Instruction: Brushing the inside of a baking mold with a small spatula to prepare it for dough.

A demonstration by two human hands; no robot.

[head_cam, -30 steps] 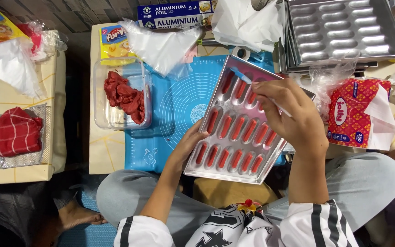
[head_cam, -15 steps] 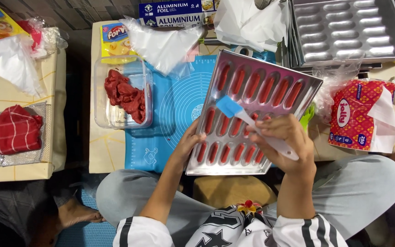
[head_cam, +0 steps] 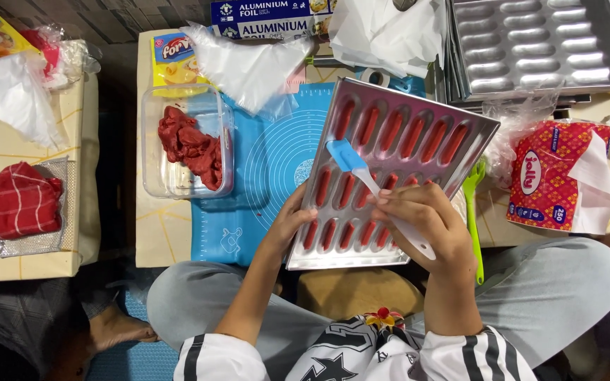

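While the left hand (head_cam: 292, 219) grips the metal tray (head_cam: 418, 113), the right hand (head_cam: 418, 219) clamps a blue-tipped brush (head_cam: 347, 156).

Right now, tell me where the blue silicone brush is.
In the head view, the blue silicone brush is right of centre, held by the right hand over the metal mould tray.

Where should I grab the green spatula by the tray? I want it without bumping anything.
Take the green spatula by its long handle, from the right side. Its forked head lies up against the metal tray, and the right hand covers the left; the handle's right side lies open.
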